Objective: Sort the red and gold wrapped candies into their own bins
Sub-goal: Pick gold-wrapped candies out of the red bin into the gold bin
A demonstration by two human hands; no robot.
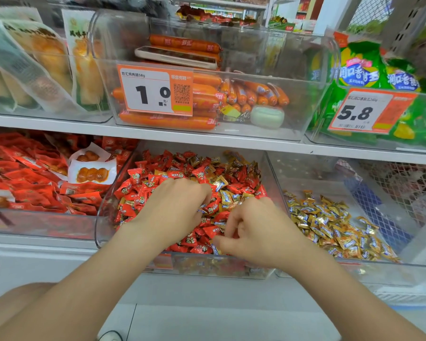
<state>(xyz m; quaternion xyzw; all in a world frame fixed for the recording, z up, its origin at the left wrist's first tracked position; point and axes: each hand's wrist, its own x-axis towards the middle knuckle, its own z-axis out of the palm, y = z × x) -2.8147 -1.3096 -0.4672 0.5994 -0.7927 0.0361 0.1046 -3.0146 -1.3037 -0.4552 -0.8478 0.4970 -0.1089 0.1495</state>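
Red candies (133,185) and gold candies (225,183) lie mixed in the middle bin (99,225), where you have both hands. Your left hand (175,207) digs curled fingers into the pile, and your right hand (256,232) curls just beside it. I cannot tell whether either grasps a candy. The right bin (312,178) holds a gold pile (330,225).

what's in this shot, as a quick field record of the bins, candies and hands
middle bin: clear, red candies mixed with gold candies
right bin: clear, holds only a gold pile
left hand: in middle bin, fingers curled into the mix; grip unclear
right hand: in middle bin, fingers curled; grip unclear
shelf above: sausage bin with price tag reading 1.0
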